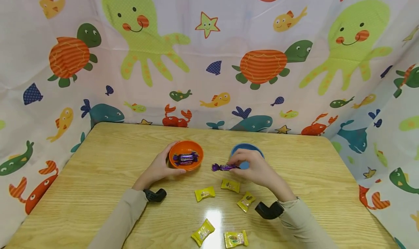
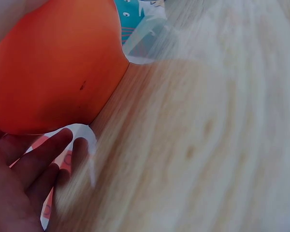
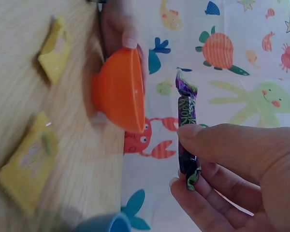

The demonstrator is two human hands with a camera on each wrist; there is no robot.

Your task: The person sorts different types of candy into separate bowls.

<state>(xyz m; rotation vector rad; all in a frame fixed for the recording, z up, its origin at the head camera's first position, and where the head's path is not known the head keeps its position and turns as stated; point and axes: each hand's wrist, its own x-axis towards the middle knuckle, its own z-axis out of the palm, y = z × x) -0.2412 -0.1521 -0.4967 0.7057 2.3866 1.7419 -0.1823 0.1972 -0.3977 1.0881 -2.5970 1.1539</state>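
My left hand (image 1: 159, 168) holds the orange bowl (image 1: 186, 144), thumb at its near side and fingers round its far left side. Purple-wrapped candies (image 1: 186, 157) lie inside that bowl. Between thumb and fingertips, my right hand (image 1: 254, 166) pinches another purple-wrapped candy (image 1: 224, 167) by one end, up in the air between the two bowls. The right wrist view shows this candy (image 3: 187, 111) upright in the picture, with the orange bowl (image 3: 117, 92) beyond it. A blue bowl (image 1: 246, 145) stands behind the right hand, which partly hides it.
Several yellow-wrapped candies lie on the wooden table (image 1: 108, 161), among them one (image 1: 204, 193) below the orange bowl and one (image 1: 236, 239) at the near edge of view. A curtain (image 1: 196, 89) printed with sea animals hangs behind the table and along its sides.
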